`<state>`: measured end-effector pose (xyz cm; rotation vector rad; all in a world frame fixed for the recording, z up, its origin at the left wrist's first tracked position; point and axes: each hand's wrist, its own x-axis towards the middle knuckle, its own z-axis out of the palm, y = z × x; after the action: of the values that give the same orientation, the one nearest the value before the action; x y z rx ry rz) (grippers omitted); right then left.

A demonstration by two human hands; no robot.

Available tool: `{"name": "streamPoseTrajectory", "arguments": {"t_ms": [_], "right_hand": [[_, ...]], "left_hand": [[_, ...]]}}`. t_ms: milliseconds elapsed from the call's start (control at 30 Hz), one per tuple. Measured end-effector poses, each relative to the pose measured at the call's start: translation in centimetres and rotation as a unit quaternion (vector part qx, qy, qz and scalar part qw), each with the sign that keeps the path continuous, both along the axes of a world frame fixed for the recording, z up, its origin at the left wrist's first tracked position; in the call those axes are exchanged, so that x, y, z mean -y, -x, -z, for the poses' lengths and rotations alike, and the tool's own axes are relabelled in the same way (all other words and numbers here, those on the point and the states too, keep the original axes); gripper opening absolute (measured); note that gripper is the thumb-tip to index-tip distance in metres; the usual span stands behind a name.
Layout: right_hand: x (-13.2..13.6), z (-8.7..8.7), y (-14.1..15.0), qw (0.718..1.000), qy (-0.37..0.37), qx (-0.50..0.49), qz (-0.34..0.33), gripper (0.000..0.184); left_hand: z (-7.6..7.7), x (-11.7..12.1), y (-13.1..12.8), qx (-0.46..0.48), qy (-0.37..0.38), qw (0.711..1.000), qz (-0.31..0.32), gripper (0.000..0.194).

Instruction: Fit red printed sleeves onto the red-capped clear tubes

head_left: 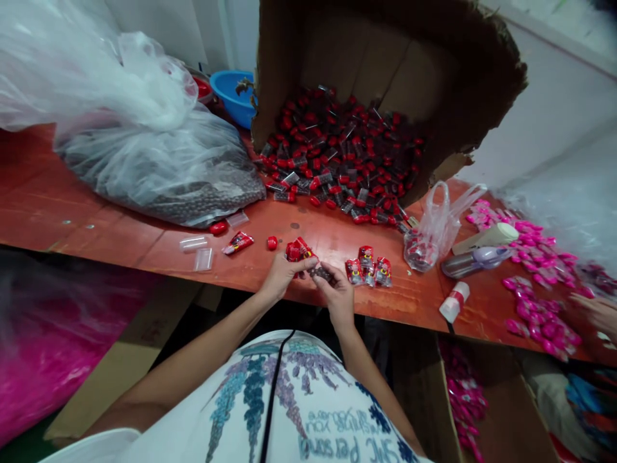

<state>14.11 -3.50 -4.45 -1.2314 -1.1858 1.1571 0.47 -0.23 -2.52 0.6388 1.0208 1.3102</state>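
Near the table's front edge, my right hand (339, 292) has its fingers closed around a small transparent container of dark beads (321, 272). My left hand (283, 275) pinches at the container's left end, where the fingertips meet; the exact piece under them is too small to make out. Red printed wrappers (299, 247) lie just beyond my left hand. A red cap (272, 243) and a flat red printed wrapper (238, 242) are to its left. Several filled red printed packets (367, 266) lie beside my right hand. Transparent empty tubes (203, 258) lie at the left.
A torn cardboard box (385, 58) on its side spills red-capped containers (342, 154). A big plastic bag of dark beads (164, 167) stands left, before a blue basin (234, 96). Rightward are a small plastic bag (427, 241), a bottle (475, 260), pink packets (542, 315) and another person's hand (598, 313).
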Motion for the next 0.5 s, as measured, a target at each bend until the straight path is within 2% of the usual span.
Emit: {"name": "streamPoseTrajectory", "arguments": {"t_ms": [100, 200, 367, 500], "right_hand": [[-0.2, -0.1, 0.1, 0.992, 0.066, -0.107, -0.007, 0.039], [-0.4, -0.2, 0.1, 0.987, 0.078, -0.141, 0.011, 0.038], [-0.2, -0.1, 0.2, 0.991, 0.039, -0.124, 0.042, 0.039], [0.0, -0.1, 0.0, 0.995, 0.011, -0.091, 0.051, 0.038]], "left_hand": [[-0.3, -0.1, 0.2, 0.029, 0.005, 0.999, 0.037, 0.028], [-0.3, -0.3, 0.2, 0.034, 0.009, 0.999, 0.038, 0.026], [-0.1, -0.1, -0.7, 0.016, -0.021, 0.999, -0.025, 0.023], [-0.3, 0.0, -0.7, 0.008, -0.026, 1.000, -0.015, 0.024]]}}
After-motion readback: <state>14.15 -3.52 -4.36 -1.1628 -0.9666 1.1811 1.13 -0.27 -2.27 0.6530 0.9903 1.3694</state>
